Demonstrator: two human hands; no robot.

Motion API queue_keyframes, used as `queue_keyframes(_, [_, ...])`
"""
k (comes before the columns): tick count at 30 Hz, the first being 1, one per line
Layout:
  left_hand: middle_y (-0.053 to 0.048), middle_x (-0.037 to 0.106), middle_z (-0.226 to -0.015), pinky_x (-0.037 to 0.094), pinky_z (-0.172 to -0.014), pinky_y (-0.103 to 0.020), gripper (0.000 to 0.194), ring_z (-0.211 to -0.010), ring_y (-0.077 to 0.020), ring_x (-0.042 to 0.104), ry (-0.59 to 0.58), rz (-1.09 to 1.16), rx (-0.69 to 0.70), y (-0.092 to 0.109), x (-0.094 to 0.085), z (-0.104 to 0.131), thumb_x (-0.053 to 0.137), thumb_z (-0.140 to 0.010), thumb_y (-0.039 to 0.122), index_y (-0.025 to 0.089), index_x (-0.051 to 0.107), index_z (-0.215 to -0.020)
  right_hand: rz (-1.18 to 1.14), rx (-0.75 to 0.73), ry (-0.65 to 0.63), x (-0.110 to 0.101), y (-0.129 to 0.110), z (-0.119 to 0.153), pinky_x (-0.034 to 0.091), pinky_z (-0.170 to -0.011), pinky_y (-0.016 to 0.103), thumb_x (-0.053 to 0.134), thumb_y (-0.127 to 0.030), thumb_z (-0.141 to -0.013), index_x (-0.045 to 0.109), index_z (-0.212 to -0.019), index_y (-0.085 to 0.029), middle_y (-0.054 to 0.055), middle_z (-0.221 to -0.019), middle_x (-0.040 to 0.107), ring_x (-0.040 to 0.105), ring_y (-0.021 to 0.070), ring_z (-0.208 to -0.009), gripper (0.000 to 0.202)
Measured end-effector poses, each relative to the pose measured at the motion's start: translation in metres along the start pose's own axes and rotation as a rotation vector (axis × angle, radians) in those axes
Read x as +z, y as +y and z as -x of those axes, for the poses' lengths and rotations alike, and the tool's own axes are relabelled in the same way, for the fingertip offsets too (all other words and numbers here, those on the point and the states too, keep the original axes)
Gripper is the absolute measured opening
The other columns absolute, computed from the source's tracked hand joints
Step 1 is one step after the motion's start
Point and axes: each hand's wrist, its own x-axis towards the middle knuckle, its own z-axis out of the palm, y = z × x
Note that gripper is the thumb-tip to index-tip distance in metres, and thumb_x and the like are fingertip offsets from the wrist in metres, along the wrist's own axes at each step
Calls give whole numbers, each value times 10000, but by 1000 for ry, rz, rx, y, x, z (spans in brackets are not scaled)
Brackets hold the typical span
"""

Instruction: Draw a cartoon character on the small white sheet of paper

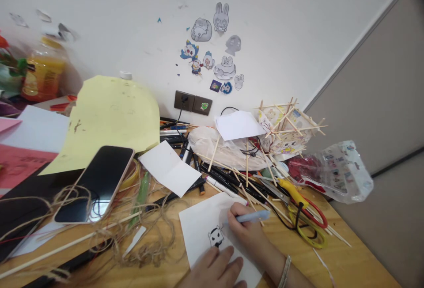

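Observation:
My right hand [243, 224] pinches a light blue pen [255, 216], its tip close to the white sheet of paper [195, 217]. On that sheet is a small black-and-white cartoon animal head [216, 236], drawn just left of the pen tip. My left hand [215, 268] lies over the lower part of the paper with its fingers spread, covering what is below the head. A bracelet [285, 271] circles my right wrist.
Left of the paper lie a phone [96, 184], tangled twine [145, 252] and yellow paper [112, 115]. Behind are a white paper piece [170, 168], several markers and sticks, and a stick structure [288, 129]. Scissors [308, 213] and a plastic bag [344, 173] sit right.

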Motion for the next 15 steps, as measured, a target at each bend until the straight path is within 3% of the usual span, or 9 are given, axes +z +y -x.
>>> queue_keyframes(4, [87,650,-977,351,-824,-288,149,-964,-147,546,-47,2,22,0,-1,2,589,-915,411,268,626,-931,-25,2,10,1,2,0,265,-491,249,443,-347,-813,305,-524,-226,-65,-490,327,341,117,-502,343])
queue_keyframes(12, [68,658,-906,348,-808,-285,186,-914,-142,558,31,17,-18,0,-1,-2,524,-958,359,226,640,-898,-5,16,40,1,3,0,268,-498,259,431,-339,-804,293,-530,-232,-64,-496,318,335,122,-504,326])
queue_keyframes(15, [79,657,-931,346,-800,-286,146,-927,-145,554,2,22,9,-1,-1,-2,560,-938,367,245,632,-903,-18,30,47,1,2,-1,258,-497,258,429,-341,-795,291,-530,-232,-66,-497,313,332,121,-502,318])
